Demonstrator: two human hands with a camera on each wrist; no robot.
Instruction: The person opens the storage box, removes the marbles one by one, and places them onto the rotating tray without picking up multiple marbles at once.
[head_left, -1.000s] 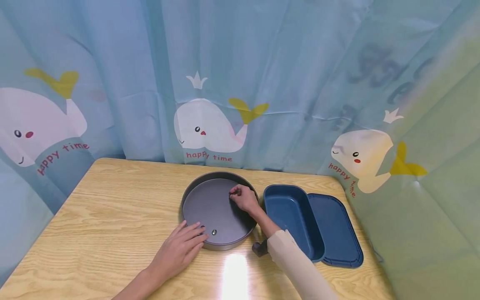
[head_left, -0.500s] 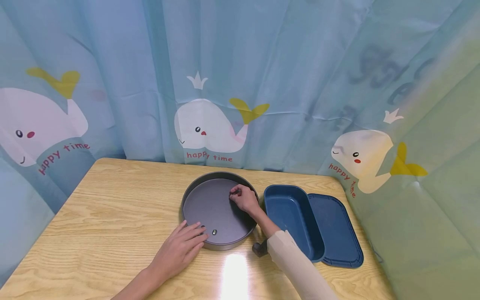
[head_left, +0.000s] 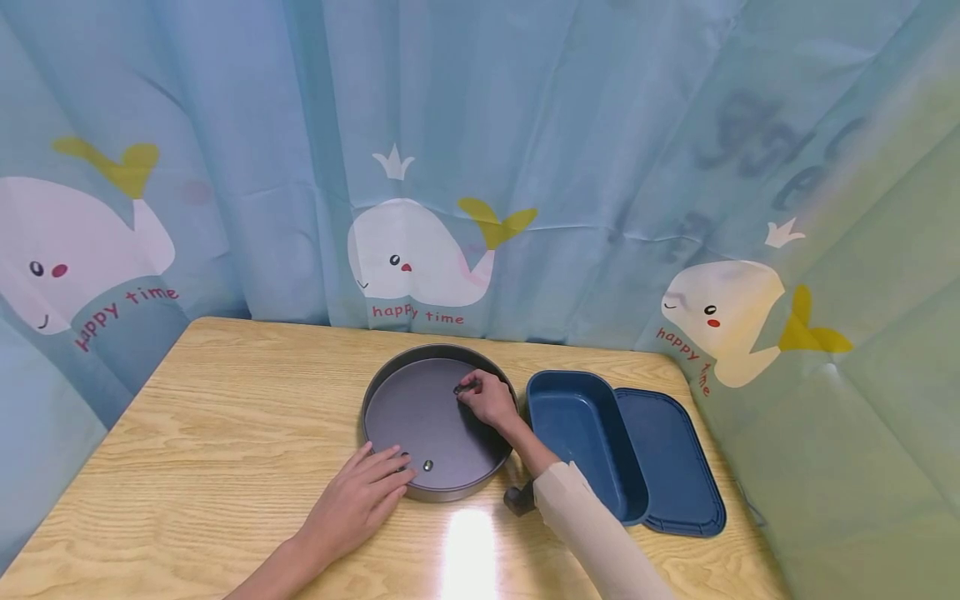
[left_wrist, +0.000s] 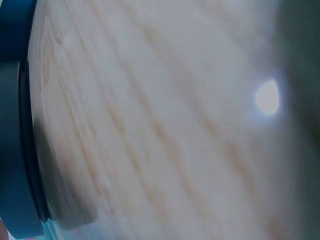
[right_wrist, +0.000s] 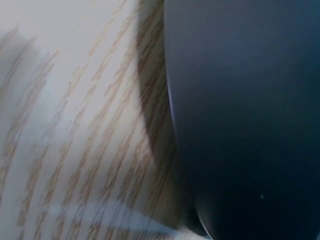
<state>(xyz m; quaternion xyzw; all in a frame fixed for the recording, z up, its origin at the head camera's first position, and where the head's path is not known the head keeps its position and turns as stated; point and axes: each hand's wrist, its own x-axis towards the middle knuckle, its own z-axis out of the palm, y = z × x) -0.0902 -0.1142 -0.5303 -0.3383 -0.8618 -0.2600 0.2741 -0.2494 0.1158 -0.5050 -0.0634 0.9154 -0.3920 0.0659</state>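
Out on the left, the left grip (head_left: 363, 493) is relaxed, holding nothing, its fingers reaching over the near-left rim of the round grey pan (head_left: 412, 412) on the wooden surface (head_left: 240, 417). Right at those fingertips, a small dark bit (head_left: 406, 457), partly covered, too little showing to name it; just to its right, a tiny shiny piece (head_left: 428, 466) on the pan floor. And over on the far right side of the pan, here's the action: the right grip (head_left: 489, 400) is pinching a small dark piece (head_left: 459, 389) inside the rim, whether touching the floor or lifted, nobody can tell from here. Nearer than that grip, the black handle (head_left: 519, 499) pokes out by the sleeve (head_left: 592, 529). Right of the grip stands the open blue box (head_left: 581, 417), and beyond it, close against it, its lid (head_left: 671, 467). So how far along? It looks like midway: lid off, one piece secured between fingers, and the two others by the left grip apparently left to deal with, lying in the pan.
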